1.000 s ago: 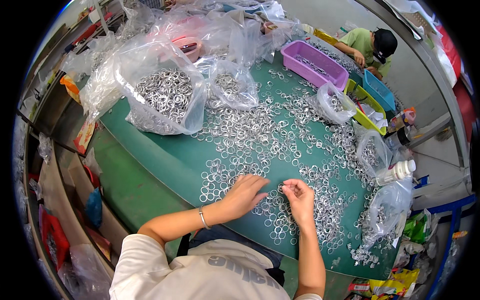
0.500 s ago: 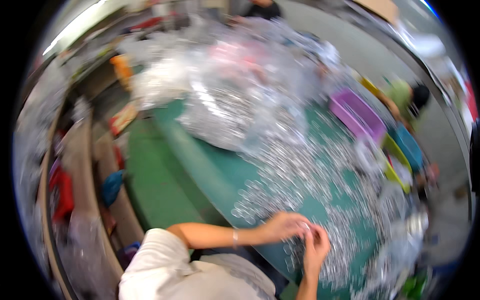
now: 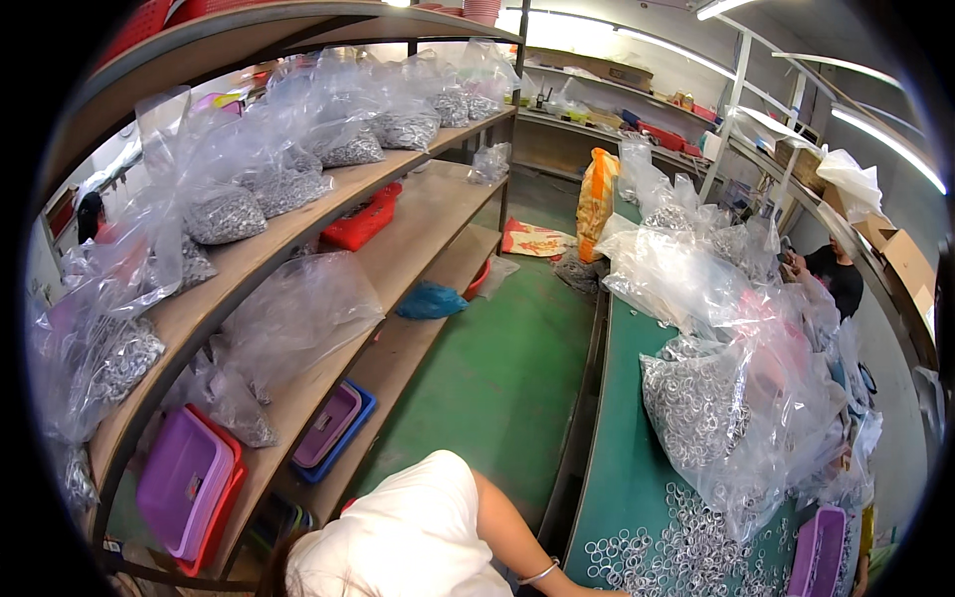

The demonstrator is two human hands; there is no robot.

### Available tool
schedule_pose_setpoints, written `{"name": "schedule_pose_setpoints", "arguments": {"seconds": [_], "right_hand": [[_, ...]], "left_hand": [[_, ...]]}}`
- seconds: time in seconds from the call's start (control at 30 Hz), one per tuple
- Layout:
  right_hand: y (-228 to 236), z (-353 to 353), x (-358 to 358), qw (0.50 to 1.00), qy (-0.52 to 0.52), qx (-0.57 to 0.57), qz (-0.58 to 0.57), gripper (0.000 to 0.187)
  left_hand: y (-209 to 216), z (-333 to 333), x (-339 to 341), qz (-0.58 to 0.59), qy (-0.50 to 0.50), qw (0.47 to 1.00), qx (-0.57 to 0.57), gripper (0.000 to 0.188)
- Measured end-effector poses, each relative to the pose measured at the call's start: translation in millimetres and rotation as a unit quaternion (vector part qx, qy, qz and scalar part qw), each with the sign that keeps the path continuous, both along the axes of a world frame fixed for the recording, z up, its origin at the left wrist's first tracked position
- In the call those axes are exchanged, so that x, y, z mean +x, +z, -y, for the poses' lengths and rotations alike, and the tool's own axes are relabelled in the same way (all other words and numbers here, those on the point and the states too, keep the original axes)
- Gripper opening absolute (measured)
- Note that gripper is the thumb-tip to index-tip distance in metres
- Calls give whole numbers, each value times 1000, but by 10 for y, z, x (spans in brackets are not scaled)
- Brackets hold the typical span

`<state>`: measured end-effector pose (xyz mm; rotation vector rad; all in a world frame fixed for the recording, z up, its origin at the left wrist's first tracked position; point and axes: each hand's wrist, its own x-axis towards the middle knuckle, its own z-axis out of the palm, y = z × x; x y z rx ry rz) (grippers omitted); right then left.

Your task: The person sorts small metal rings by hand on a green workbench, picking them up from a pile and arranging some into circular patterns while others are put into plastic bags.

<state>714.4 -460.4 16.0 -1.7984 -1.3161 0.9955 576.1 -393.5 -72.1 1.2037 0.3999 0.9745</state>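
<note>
Only the left arm, in a white short sleeve, shows at the lower edge, with a bracelet (image 3: 542,572) at its wrist. Just a sliver of my left hand (image 3: 585,591) remains in the picture, at the edge of the green table (image 3: 622,438); its fingers are cut off by the frame. Close by lie many loose silvery metal rings (image 3: 637,559), spread over the tabletop. My right hand is out of the picture. Farther along the table, a large clear plastic bag (image 3: 701,408) full of similar rings lies on its side.
Wooden shelves (image 3: 398,269) on the left carry filled clear bags (image 3: 224,214), purple trays (image 3: 184,488), a red basket (image 3: 363,219) and a blue bag (image 3: 431,300). A green floor aisle (image 3: 468,398) separates them from the table. A purple basket (image 3: 818,552) stands at right; a person (image 3: 834,279) sits beyond.
The view has swung left, toward the shelves. Both hands, earlier close together over the rings with something small at the fingertips, have dropped to the lower edge or out of view.
</note>
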Motion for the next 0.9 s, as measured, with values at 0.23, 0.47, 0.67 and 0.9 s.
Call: {"name": "schedule_pose_setpoints", "arguments": {"seconds": [0.23,0.47,0.67,0.9], "right_hand": [[157,153,14,999,-36,-15,37,43],[-110,308,0,953,-138,66,-261,25],[15,261,-18,850,-157,159,-477,11],[-44,309,-23,829,-184,151,-506,11]], "left_hand": [[38,114,165,6,-24,992,-125,24],[771,172,-81,-55,-85,977,-189,22],[991,169,-37,-79,-92,962,-246,22],[1024,111,11,-78,-113,948,-287,20]]}}
